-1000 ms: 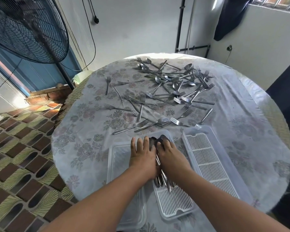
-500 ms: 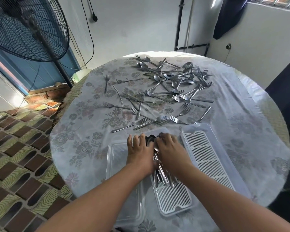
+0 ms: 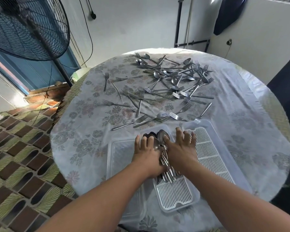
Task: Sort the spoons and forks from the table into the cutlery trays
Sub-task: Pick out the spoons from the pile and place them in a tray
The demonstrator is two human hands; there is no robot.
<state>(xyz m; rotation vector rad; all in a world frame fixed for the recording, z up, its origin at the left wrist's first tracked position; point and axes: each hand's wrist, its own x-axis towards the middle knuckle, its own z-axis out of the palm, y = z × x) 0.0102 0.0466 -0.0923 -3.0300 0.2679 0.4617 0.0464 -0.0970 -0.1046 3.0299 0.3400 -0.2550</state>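
A bunch of spoons (image 3: 162,154) is being tidied in the middle tray (image 3: 174,193), the one with the white slotted bottom. The spoons lie bowls away from the person and handles toward them. The left hand (image 3: 147,153) is pressed flat against the left side of the bunch, with its fingers close together. The right hand (image 3: 181,148) is laid on the right side, with its fingers spread apart and partly lifted; nothing is gripped by it.

To do this step well, the spoons should be squeezed gently from both sides, so that they line up and the bowls nest together. The handles should be kept inside the tray rim. A hard push is not needed; the pile could slide or spill.

The right tray (image 3: 213,158) is seen just beside the middle one, and nothing lies in it. A clear tray (image 3: 119,158) sits on the left.

Many forks (image 3: 176,116) and more spoons are left scattered on the table (image 3: 77,124), farther from the person. It is judged that much sorting is not yet done. The forks should likely be put in the right tray.
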